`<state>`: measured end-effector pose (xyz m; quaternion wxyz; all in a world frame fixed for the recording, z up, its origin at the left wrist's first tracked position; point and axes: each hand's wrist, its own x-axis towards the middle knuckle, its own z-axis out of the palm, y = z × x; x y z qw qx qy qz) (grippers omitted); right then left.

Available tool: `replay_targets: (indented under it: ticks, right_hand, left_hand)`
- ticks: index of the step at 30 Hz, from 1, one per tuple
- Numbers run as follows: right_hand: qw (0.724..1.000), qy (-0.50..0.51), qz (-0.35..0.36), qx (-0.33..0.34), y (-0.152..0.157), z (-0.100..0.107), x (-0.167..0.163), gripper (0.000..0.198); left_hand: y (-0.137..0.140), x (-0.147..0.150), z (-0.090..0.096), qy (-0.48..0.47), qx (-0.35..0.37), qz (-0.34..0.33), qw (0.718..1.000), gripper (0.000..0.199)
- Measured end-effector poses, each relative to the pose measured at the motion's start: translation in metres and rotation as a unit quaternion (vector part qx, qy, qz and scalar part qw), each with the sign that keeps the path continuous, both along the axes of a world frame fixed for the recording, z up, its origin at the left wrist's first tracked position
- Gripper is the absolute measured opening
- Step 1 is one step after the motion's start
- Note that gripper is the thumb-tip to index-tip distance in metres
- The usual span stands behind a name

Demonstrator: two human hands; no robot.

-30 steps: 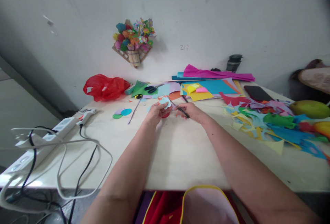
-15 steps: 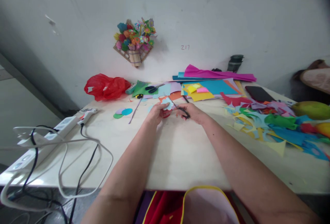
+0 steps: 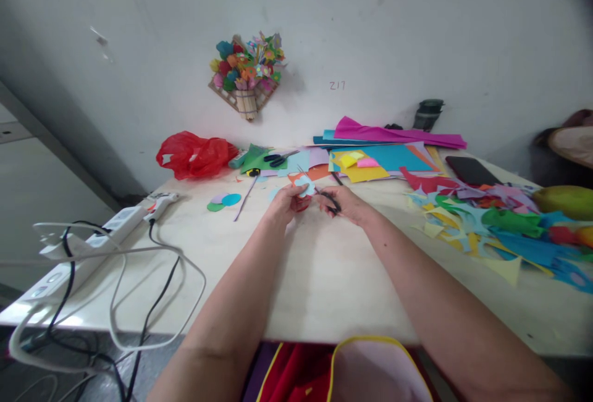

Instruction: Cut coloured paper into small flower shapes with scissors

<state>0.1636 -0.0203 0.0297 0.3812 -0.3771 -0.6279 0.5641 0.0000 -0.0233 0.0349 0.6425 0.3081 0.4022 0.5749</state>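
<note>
Between the fingers of my left hand [image 3: 290, 201] is a light blue paper flower [image 3: 304, 186], pinched by its left side. My right hand [image 3: 343, 203] is closed round the dark handles of a pair of scissors [image 3: 332, 202]. Their blades point up and to the left, at the edge of the paper flower. Left of my hands lie several paper circles, among them a blue circle [image 3: 231, 199] and a green circle [image 3: 215, 207]. A strip of orange paper [image 3: 316, 172] lies just behind the flower.
A power strip [image 3: 88, 247] with looped cables lies at the left. A red plastic bag [image 3: 197, 155] and a second pair of scissors [image 3: 278, 159] sit farther back. Coloured paper sheets [image 3: 403, 158], a phone [image 3: 472, 170] and heaped paper scraps [image 3: 504, 223] fill the right side.
The whole view has shifted slightly, so things appear a little farther right. The scissor blades have changed angle slightly at the flower's edge. Both hands keep their holds.
</note>
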Motion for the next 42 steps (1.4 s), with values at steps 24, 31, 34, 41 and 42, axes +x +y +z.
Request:
replay_targets:
  ticks: [24,31,34,41,42]
  right_hand:
    - [1.000,-0.012,-0.011,0.007,0.0002,-0.0024,-0.0047,0.032]
    - [1.000,-0.015,-0.012,0.009,0.0007,-0.0023,-0.0059,0.032]
    - [1.000,-0.019,-0.014,0.007,0.0012,-0.0025,-0.0057,0.032]
    - [1.000,-0.017,-0.007,0.010,0.0005,-0.0027,-0.0046,0.030]
    - [1.000,-0.017,-0.006,0.010,-0.0005,-0.0017,-0.0047,0.029]
  left_hand:
    - [0.0051,-0.0063,-0.0033,-0.005,0.009,0.011,1.000,0.022]
    - [0.0060,-0.0074,-0.0034,0.001,0.013,0.003,1.000,0.021]
    - [0.0065,-0.0073,-0.0048,0.000,0.016,0.003,1.000,0.023]
    - [0.0058,-0.0056,-0.0053,0.010,-0.005,-0.009,1.000,0.023]
    - [0.0058,-0.0052,-0.0052,0.013,-0.010,-0.011,1.000,0.023]
